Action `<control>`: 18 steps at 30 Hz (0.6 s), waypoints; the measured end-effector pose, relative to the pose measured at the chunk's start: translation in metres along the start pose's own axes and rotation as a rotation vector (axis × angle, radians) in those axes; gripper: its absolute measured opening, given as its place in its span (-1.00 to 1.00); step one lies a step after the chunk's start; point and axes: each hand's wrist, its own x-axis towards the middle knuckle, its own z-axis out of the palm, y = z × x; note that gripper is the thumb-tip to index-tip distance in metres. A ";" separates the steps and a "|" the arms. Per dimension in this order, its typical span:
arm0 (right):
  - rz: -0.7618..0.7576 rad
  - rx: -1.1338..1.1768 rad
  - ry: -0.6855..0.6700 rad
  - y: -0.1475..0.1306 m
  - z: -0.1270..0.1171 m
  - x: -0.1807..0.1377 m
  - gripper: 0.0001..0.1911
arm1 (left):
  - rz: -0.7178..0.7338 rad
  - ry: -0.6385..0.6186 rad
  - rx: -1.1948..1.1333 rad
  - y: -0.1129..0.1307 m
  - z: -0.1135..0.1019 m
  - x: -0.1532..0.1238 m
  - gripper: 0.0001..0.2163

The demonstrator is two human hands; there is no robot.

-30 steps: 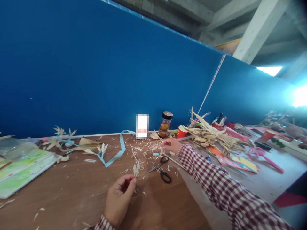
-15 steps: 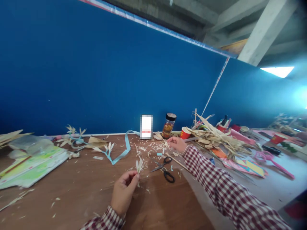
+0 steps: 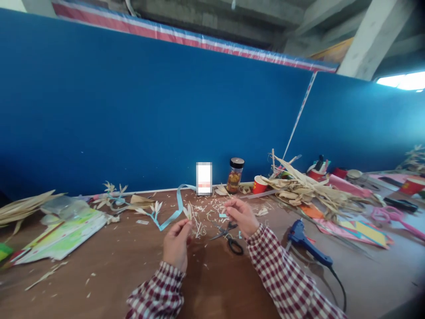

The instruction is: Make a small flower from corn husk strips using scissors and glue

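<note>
My left hand (image 3: 176,243) is closed in a pinch on a small pale husk flower (image 3: 187,212), held upright above the brown table (image 3: 109,270). My right hand (image 3: 241,215) is raised beside it, fingers pinched on a thin husk strip (image 3: 226,204). Black-handled scissors (image 3: 229,237) lie on the table just below and between my hands. Husk shavings (image 3: 206,210) are scattered behind them. Both arms wear red-and-white checked sleeves.
A blue glue gun (image 3: 307,243) with its cord lies right of my right arm. A husk pile (image 3: 308,188), red cups (image 3: 258,184), a jar (image 3: 235,175), a light-blue ribbon (image 3: 171,210) and paper sheets (image 3: 59,230) surround the area. A blue partition (image 3: 149,115) closes the back.
My right hand drew back from the far shavings toward me with a husk strip. My left hand lifted the husk flower higher. The view tilted up and right, bringing the glue gun into view.
</note>
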 end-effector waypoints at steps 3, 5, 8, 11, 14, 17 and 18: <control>0.044 0.001 -0.010 0.012 -0.005 -0.004 -0.83 | -0.087 -0.093 -0.054 -0.017 0.004 -0.004 -0.79; 0.069 0.006 -0.024 0.020 -0.005 -0.007 -0.83 | -0.126 -0.123 -0.046 -0.028 0.003 -0.006 -0.78; 0.094 0.008 -0.075 0.027 0.001 -0.010 -0.84 | -0.159 -0.153 0.008 -0.035 -0.001 -0.008 -0.77; 0.088 -0.026 -0.142 0.029 0.011 -0.015 -0.83 | -0.187 -0.164 0.072 -0.035 -0.003 -0.009 -0.76; 0.033 -0.107 -0.175 0.027 0.019 -0.021 -0.80 | -0.184 -0.184 0.120 -0.035 -0.003 -0.011 -0.76; -0.003 -0.178 -0.176 0.023 0.025 -0.027 -0.79 | -0.173 -0.210 0.129 -0.037 -0.003 -0.011 -0.76; -0.014 -0.191 -0.173 0.022 0.026 -0.028 -0.78 | -0.176 -0.215 0.127 -0.038 -0.003 -0.011 -0.76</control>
